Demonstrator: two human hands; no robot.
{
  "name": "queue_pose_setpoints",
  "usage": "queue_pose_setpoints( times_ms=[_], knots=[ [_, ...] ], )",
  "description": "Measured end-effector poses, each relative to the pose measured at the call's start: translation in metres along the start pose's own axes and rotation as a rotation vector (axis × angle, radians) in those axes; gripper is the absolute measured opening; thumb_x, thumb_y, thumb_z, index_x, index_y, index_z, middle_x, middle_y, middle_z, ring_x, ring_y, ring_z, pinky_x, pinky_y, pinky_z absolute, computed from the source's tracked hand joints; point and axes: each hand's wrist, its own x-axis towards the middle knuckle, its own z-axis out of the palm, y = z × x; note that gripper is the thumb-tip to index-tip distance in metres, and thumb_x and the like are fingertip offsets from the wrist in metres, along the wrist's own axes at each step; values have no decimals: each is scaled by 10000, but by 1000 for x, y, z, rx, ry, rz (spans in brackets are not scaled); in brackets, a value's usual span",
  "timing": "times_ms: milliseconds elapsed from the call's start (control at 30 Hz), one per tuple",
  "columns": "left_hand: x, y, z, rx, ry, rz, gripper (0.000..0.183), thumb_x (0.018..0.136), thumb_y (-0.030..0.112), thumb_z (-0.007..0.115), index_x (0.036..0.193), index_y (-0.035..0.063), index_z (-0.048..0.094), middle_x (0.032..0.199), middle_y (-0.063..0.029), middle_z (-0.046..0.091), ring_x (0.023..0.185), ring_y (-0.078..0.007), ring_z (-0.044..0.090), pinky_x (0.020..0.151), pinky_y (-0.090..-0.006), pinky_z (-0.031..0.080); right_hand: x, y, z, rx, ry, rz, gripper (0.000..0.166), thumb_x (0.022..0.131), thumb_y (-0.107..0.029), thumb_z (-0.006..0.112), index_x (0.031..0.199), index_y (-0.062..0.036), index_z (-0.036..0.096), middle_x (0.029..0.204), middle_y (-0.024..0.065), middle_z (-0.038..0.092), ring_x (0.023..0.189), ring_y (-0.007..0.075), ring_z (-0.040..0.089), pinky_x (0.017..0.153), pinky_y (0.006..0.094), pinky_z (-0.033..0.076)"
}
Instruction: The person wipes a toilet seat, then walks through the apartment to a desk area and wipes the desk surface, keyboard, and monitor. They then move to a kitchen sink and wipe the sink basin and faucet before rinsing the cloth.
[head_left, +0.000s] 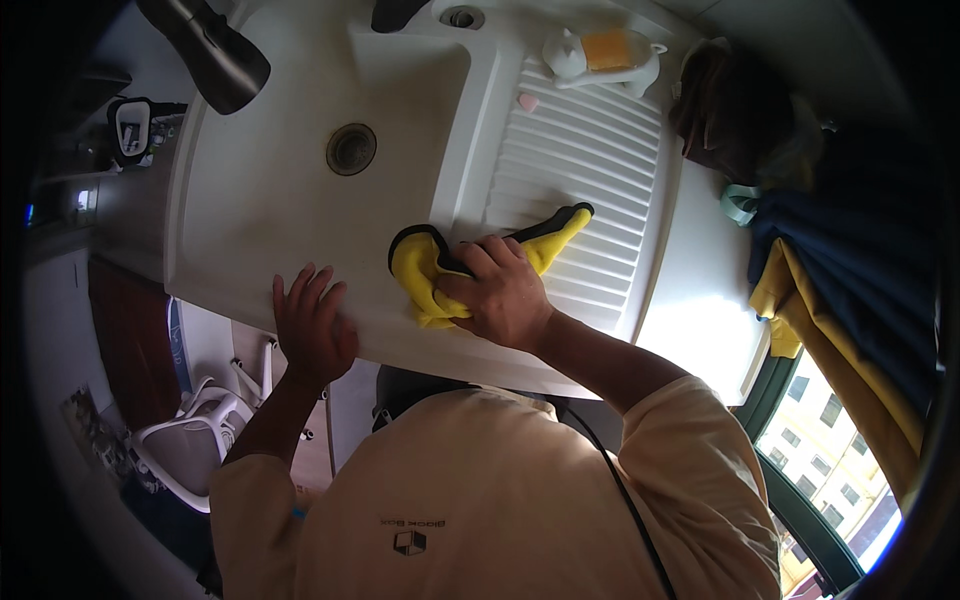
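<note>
My right hand (504, 292) grips a yellow cloth with black edging (420, 279), pressed on the divider and front rim between the sink basin and the ribbed washboard. One end of the cloth stretches over the ridges of the washboard (600, 225). My left hand (313, 322), its fingers spread, rests at the front rim of the white sink basin (255, 202) and holds nothing. A round drain (351, 149) lies in the basin, beyond both hands.
A white animal-shaped holder (600, 58) and a small pink piece (529, 102) lie at the washboard's far end. A dark faucet or sprayer head (232, 71) overhangs the basin's far left. Blue and yellow curtains (832, 247) hang at right; a white chair (187, 442) stands lower left.
</note>
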Motion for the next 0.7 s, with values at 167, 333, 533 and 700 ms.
queue_pose_setpoints(
  times_ms=[167, 333, 533, 700],
  knots=[
    [1, 2, -2, -2, -32, -12, 505, 904, 285, 583, 1333, 20, 619, 1441, -210, 597, 1427, -457, 494, 1222, -759, 200, 44, 33, -6, -75, 165, 267, 473, 737, -301, 908, 1170, -172, 767, 1214, 121, 645, 1073, 362, 619, 932, 493, 507],
    [7, 7, -9, -37, -75, 13, 498, 894, 229, 570, 1342, 13, 610, 1423, -213, 612, 1429, -459, 490, 1231, -746, 200, 38, 12, -9, -131, 165, 168, 531, 708, -279, 906, 1216, -206, 768, 1249, 115, 619, 1096, 343, 593, 944, 485, 495],
    [8, 8, -12, -49, -95, 10, 494, 887, 205, 567, 1342, 15, 607, 1406, -209, 623, 1424, -458, 493, 1231, -745, 199, -4, 10, -18, -156, 27, 74, 534, 717, -280, 886, 1235, -227, 769, 1224, 104, 620, 1094, 331, 603, 932, 481, 520],
    [8, 7, -11, -43, -110, 3, 474, 877, 200, 580, 1314, 22, 623, 1400, -208, 625, 1414, -458, 500, 1229, -743, 206, 74, 58, -6, -263, 237, 332, 445, 762, -314, 858, 1146, -135, 725, 1099, 114, 615, 1024, 343, 613, 857, 493, 515]
  ],
)
